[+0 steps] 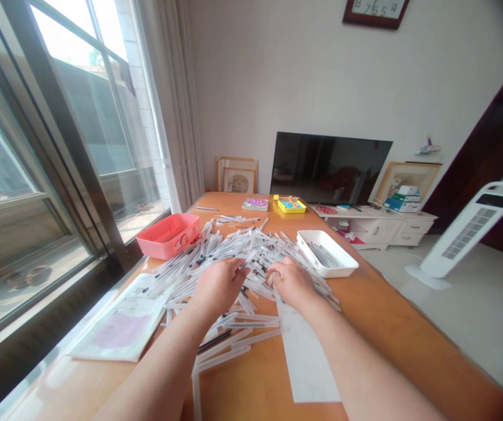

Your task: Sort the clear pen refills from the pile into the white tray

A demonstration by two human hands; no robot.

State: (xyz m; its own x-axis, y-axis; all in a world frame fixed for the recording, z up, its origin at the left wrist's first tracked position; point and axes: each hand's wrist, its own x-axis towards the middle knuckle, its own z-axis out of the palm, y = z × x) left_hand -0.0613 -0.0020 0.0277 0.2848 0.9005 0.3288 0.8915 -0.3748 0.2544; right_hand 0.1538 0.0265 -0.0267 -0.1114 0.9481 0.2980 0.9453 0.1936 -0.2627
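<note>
A big heap of clear plastic pens (234,248) with dark tips covers the middle of the orange wooden table (392,327). My left hand (219,286) rests on the heap, its fingers curled round a pen that sticks out past them. Close beside it, my right hand (293,282) lies knuckles up on the pile, fingers bent down into the pens; what they hold is hidden. A white tray (341,266) with several dark refills stands just right of the heap. At the heap's left stands a pink tray (169,235).
A printed sheet (122,321) lies at the near left, a white paper (306,362) between my forearms. Small books (255,204) and a yellow box (292,205) sit at the far end. Beyond are a TV (328,166), a white cabinet, a tower fan (466,231), and windows on the left.
</note>
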